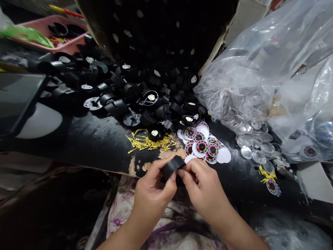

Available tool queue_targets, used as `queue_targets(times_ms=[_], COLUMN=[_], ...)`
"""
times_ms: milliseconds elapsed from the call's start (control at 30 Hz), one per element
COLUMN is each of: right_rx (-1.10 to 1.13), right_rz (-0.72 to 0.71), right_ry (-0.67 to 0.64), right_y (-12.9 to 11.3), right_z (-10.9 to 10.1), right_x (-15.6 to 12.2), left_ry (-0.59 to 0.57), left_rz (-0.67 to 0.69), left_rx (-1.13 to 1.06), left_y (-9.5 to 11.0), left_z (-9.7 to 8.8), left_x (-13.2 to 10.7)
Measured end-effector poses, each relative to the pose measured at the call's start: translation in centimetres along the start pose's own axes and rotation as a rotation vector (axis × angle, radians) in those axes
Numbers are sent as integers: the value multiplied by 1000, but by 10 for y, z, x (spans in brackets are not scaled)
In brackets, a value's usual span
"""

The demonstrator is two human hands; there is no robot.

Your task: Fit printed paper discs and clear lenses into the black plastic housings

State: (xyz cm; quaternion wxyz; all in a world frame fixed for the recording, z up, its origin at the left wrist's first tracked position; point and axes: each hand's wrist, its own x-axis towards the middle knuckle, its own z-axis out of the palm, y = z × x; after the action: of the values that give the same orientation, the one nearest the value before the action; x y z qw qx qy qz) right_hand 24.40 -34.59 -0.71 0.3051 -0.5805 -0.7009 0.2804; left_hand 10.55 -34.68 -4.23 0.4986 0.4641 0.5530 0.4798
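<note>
My left hand [155, 187] is closed around a short black round plastic housing [172, 166], thumb in front and fingers behind. My right hand [199, 178] pinches at the right edge of the same housing; whether a small part sits between its fingertips is hidden. The housing is tilted, and its inside does not show. Just beyond my hands lie a heap of thin yellow plastic pointers [149, 142] and a pile of printed round dial discs [200, 146], some with the white side up. One black housing [155, 132] rests on the yellow heap.
Many black housings [130, 92] spill from a large dark box [161, 31] at the back. Clear round lenses [257, 146] spread from a plastic bag [241, 69] on the right. A pink tray [75, 43] and a tablet-like screen [19, 100] stand left. The table's front edge [104, 168] is close.
</note>
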Motion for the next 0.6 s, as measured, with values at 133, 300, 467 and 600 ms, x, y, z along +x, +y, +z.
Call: queue_targets(times_ms=[133, 300, 467, 600], right_rx=[-68, -285, -494, -428], right_rz=[-32, -246, -327, -189], right_ry=[16, 9, -18, 13], right_y=[0, 3, 2, 0], right_z=[-5, -11, -7, -6], right_x=[4, 13, 18, 17], left_ry=[-130, -236, -156, -4], left_rz=[-141, -263, -487, -619], left_rx=[-203, -325, -386, -461], left_y=[-4, -11, -10, -29], left_z=[-2, -6, -3, 3], left_x=[8, 14, 6, -1])
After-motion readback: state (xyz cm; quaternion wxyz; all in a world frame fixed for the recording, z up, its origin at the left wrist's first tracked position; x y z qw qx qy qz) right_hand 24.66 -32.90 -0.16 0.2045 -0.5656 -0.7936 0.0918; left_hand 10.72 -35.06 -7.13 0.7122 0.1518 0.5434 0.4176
